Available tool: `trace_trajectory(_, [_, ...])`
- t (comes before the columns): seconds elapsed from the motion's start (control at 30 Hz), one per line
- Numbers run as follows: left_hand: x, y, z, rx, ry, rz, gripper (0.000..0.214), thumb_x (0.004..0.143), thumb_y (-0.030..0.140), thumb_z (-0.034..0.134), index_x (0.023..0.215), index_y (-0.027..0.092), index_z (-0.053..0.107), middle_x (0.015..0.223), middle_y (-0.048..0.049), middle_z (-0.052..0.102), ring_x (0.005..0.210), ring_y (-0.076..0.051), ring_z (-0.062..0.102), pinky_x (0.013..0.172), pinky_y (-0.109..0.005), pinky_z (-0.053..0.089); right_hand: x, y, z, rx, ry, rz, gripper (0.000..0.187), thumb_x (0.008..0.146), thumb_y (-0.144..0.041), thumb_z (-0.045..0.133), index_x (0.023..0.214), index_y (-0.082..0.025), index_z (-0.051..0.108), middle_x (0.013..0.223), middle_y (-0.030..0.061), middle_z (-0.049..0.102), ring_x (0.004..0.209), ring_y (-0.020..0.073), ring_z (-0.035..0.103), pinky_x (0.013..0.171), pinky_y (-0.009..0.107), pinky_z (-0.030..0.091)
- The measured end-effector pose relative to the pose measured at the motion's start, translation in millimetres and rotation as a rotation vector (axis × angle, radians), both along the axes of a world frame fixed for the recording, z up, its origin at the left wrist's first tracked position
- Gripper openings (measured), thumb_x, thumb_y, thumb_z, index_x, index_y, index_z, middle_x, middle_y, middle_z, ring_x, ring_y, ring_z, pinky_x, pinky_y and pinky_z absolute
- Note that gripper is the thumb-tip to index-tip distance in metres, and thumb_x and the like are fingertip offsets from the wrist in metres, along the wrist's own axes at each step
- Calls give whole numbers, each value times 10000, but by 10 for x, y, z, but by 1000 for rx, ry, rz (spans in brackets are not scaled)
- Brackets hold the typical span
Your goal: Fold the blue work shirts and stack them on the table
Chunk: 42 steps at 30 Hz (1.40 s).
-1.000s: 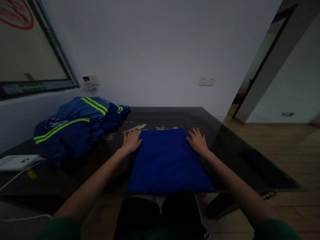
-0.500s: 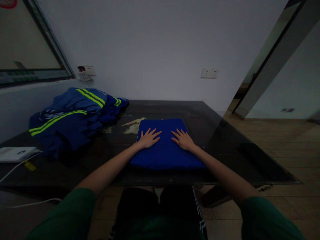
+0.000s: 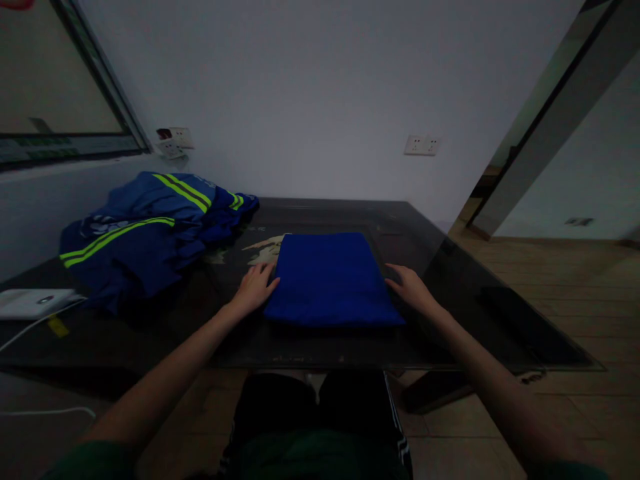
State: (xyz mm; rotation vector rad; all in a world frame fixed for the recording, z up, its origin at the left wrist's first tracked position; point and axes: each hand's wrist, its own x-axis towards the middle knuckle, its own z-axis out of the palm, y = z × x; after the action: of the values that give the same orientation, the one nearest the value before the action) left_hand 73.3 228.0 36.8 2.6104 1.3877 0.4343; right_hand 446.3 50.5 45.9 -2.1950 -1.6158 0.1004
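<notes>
A folded blue garment [image 3: 330, 280] lies flat on the dark table in front of me, its near edge slightly wider than its far one. Beside its left edge rests my left hand [image 3: 256, 288], with the thumb at the fabric and the fingers stretched out. On the opposite side, my right hand [image 3: 413, 288] is held open close to the right edge, thumb and fingers apart. Neither hand grips the cloth. Whether the right fingertips touch it I cannot tell.
A loose heap of blue clothing [image 3: 145, 233] with yellow-green stripes occupies the table's left side. Near it sits a white device [image 3: 35, 303] with a cable. A dark flat object [image 3: 530, 323] lies at the right of the table [image 3: 300, 350]. Wall sockets [image 3: 421, 145] are behind.
Both hands have moved off the top of the folded garment and outward, the left to its left edge and the right to its right edge. The garment appears slightly farther from me.
</notes>
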Motion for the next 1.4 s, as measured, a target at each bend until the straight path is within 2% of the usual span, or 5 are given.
trace_trajectory(0.13, [-372,-478,130,-382,-384,-39,584,890,447,430,1403,168,432,1089,-89,676,995,-234,633,920,-379,479,-117,-580,101,124,483,65,445,833,-446,524,1163,-156,594,847,76,690,804,211,660,774,351,522])
trace_trajectory(0.4, [-344,-972,234,-639,-645,-90,557,848,444,500,1352,208,517,1313,-72,602,1209,-262,540,1008,-393,436,-495,-831,0,214,674,1,446,703,-491,640,1036,-195,614,750,40,674,745,211,651,728,346,510])
trace_trajectory(0.57, [-463,-1005,274,-536,-628,-107,485,841,448,490,1264,234,596,1342,-42,584,1256,-248,506,1057,-372,392,-547,-813,-45,289,641,-54,422,718,-497,625,1022,-204,625,799,54,695,763,216,646,728,344,491])
trace_trajectory(0.97, [-336,-1143,-33,-254,-609,104,389,818,438,507,1084,189,645,701,13,550,666,-150,569,661,-249,437,-687,-740,-142,392,607,-122,426,726,-547,616,938,-179,645,595,-15,536,562,150,510,553,270,403])
trace_trajectory(1.4, [-339,-1220,14,-47,-102,132,272,877,291,486,1116,243,606,797,-32,598,829,-225,597,741,-329,445,-826,-884,-237,158,-146,-179,329,879,-244,388,1117,-217,614,914,120,633,850,278,549,733,404,458])
